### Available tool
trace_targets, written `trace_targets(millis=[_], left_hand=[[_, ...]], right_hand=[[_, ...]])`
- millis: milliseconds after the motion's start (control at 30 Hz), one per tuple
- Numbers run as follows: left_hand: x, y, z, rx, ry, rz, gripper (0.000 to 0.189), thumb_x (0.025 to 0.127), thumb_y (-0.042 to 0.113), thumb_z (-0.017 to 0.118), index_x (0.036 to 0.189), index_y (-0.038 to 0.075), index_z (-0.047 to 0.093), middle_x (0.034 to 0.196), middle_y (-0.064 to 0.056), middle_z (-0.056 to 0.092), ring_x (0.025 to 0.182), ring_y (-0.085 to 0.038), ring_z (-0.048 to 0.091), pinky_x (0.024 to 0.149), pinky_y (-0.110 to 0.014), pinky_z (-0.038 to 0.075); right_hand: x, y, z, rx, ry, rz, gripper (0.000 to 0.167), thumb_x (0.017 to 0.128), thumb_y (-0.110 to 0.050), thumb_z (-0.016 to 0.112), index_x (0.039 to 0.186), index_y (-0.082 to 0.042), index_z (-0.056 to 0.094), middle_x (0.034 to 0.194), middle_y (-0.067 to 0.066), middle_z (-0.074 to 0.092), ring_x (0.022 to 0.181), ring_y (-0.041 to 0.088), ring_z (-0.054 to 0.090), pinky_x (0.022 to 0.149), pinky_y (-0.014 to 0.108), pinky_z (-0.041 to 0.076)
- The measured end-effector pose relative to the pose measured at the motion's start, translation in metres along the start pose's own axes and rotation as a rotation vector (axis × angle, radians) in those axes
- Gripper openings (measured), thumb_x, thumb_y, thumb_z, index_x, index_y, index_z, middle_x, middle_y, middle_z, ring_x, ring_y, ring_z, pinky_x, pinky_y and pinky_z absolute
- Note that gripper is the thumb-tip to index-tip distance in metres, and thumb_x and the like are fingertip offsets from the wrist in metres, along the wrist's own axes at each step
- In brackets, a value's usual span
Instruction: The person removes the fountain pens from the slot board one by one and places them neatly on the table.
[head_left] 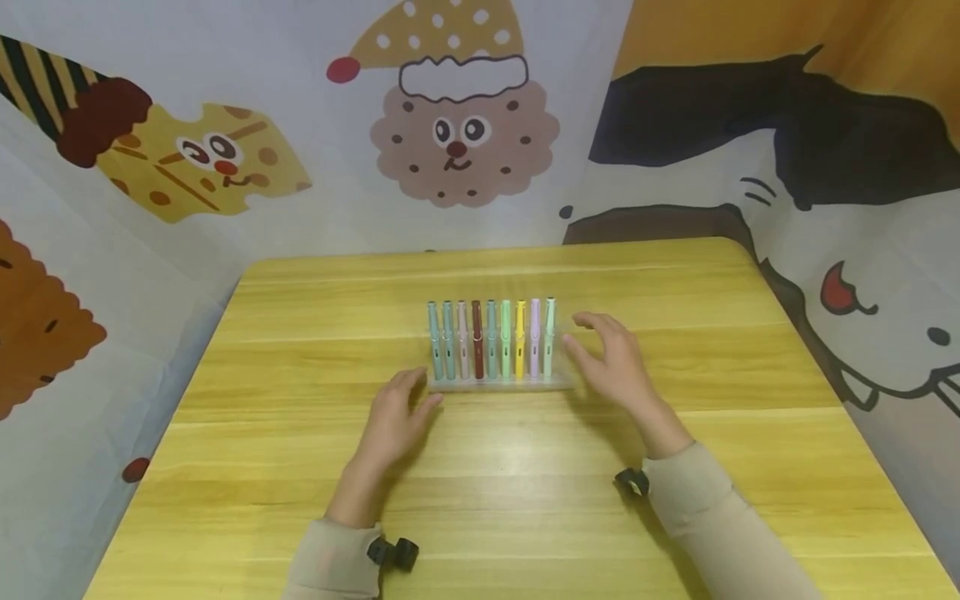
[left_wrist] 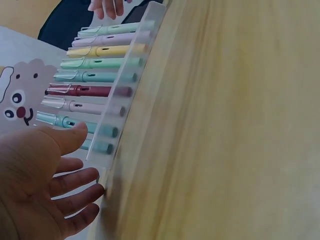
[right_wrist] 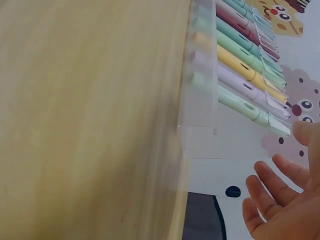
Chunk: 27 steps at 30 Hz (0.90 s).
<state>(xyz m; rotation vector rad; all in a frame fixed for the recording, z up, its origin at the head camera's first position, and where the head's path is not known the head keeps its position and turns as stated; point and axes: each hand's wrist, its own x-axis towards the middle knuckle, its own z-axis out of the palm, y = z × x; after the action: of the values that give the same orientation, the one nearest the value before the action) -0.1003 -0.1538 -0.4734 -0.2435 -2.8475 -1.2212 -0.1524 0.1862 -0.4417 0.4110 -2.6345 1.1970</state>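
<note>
A frosted clear pen stand [head_left: 501,386] sits on the table with a row of several capped pens upright in it. Among them are a dark red pen [head_left: 477,340], a yellow pen [head_left: 520,339], a lilac pen [head_left: 535,338] and teal and pale green ones. Beside the stand's left end is my left hand [head_left: 393,419], fingers relaxed and thumb apart, holding nothing. My right hand [head_left: 611,358] hovers by the right end, its loosely spread fingers near the pale green pen [head_left: 549,337]. In the right wrist view the right palm [right_wrist: 295,215] is bare.
The wooden table [head_left: 495,500] reaches back to a wall cloth [head_left: 300,50] printed with cartoon figures. Dark wrist bands with small black mounts [head_left: 393,552] sit at the cuffs of both beige sleeves [head_left: 693,492].
</note>
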Motion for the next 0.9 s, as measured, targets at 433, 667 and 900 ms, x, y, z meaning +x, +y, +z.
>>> trace_targets(millis=[433,667,900], left_hand=[[0.008,-0.001,0.004,-0.025,0.027,-0.033,0.051,0.095,0.021,0.073,0.136,-0.005,0.056,0.123,-0.020,0.065,0.115,-0.034,0.062,0.104,-0.048,0.050],[0.012,0.002,0.007,-0.069,0.071,-0.069,0.043,0.092,0.016,0.076,0.127,-0.005,0.063,0.107,-0.015,0.070,0.098,-0.027,0.067,0.092,-0.040,0.057],[0.013,0.004,0.008,-0.097,0.122,-0.125,0.025,0.088,0.011,0.080,0.108,-0.003,0.072,0.090,-0.008,0.072,0.079,-0.019,0.066,0.072,-0.031,0.060]], right_hand=[[0.002,0.002,0.007,0.059,-0.103,0.073,0.023,0.098,-0.025,0.070,0.100,-0.003,0.074,0.082,0.005,0.071,0.069,0.018,0.060,0.059,0.027,0.053],[0.004,0.004,0.012,0.088,-0.212,0.095,0.025,0.098,-0.024,0.070,0.110,-0.001,0.072,0.094,0.008,0.072,0.078,0.020,0.065,0.067,0.032,0.059],[0.007,0.008,0.016,0.124,-0.222,0.125,0.032,0.099,-0.028,0.069,0.113,0.000,0.071,0.100,0.013,0.074,0.081,0.022,0.068,0.069,0.031,0.060]])
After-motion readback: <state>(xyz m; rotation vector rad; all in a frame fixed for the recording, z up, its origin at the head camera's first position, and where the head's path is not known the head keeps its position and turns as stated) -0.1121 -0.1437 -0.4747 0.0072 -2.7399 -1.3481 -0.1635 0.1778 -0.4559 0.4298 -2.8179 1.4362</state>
